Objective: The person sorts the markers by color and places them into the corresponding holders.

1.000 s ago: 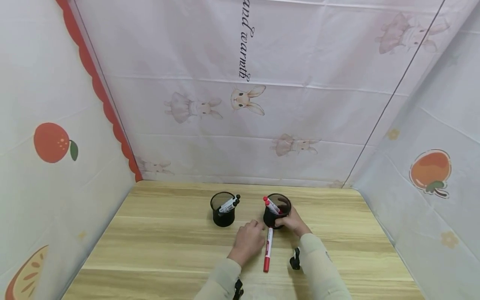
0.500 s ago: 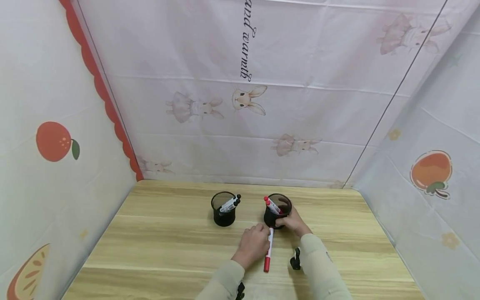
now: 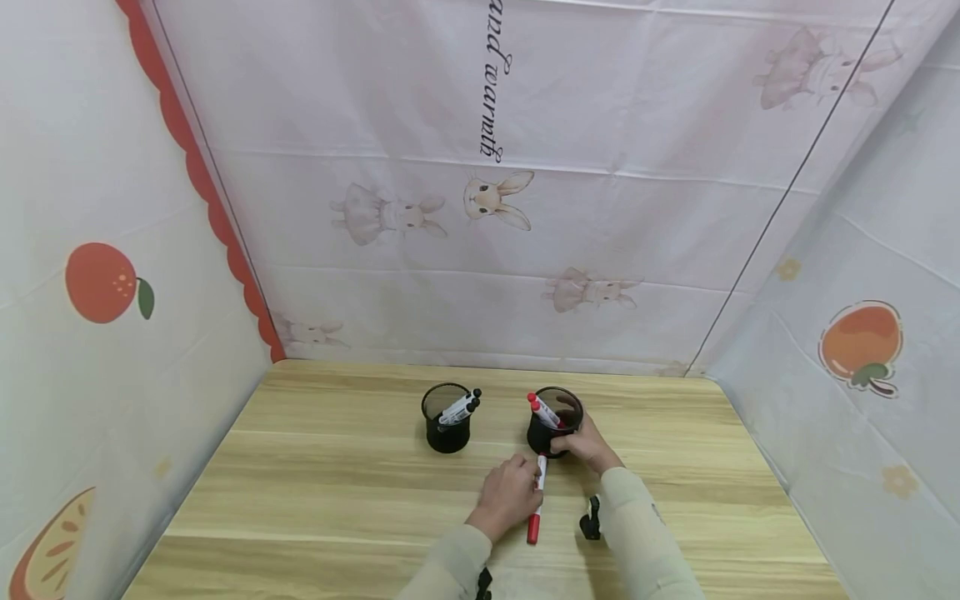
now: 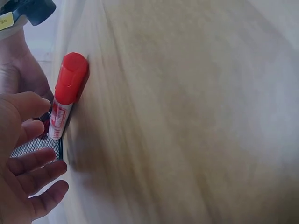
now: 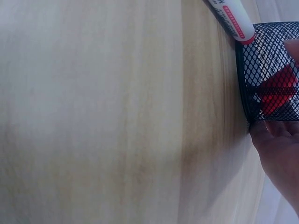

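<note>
A red-capped white marker [image 3: 533,528] lies on the table, its red cap toward me and its other end close to the right black mesh pen holder [image 3: 542,437]. My left hand [image 3: 510,493] hovers at the marker's left side. In the left wrist view its thumb and loosely bent fingers [image 4: 39,179] are spread apart beside the marker, not pinching it. With thumb and fingers around its right side, my right hand [image 3: 591,446] holds the pen holder, which stands upright. Red markers [image 3: 546,412] lean inside that holder, their ends above the rim.
Left of it stands a second black mesh pen holder [image 3: 447,439] with several black-ended markers [image 3: 457,410]. Both are on a wood-grain table [image 3: 322,492]. Printed cloth walls [image 3: 480,317] rise at the back and both sides.
My left hand has shifted right to the lying marker and slightly back toward me. The right hand, the pen holders and the marker stay where they were.
</note>
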{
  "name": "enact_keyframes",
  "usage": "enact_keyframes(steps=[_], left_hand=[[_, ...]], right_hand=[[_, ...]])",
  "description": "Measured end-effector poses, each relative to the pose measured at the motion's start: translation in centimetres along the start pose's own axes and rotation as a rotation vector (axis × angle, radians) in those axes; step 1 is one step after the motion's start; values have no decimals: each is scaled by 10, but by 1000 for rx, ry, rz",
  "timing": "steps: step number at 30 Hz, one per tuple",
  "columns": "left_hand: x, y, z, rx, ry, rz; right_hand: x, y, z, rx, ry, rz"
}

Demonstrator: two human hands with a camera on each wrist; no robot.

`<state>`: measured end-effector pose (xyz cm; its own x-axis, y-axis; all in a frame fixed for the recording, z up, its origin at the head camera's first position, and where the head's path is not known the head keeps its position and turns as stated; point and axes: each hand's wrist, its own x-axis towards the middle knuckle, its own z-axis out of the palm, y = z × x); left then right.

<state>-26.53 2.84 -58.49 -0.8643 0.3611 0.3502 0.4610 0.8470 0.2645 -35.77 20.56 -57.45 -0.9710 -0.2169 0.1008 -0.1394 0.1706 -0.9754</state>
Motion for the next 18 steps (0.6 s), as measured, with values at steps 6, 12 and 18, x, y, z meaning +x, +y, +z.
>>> enact_keyframes(steps=[6,12,18], left_hand=[[0,0,4,-60,-29,-10],[1,2,4,-93,-70,-30],[3,0,5,-175,-80,-82]], right_hand=[[1,2,0,14,6,-1],[1,2,0,24,13,4],[-3,-12,1,56,-8,16]])
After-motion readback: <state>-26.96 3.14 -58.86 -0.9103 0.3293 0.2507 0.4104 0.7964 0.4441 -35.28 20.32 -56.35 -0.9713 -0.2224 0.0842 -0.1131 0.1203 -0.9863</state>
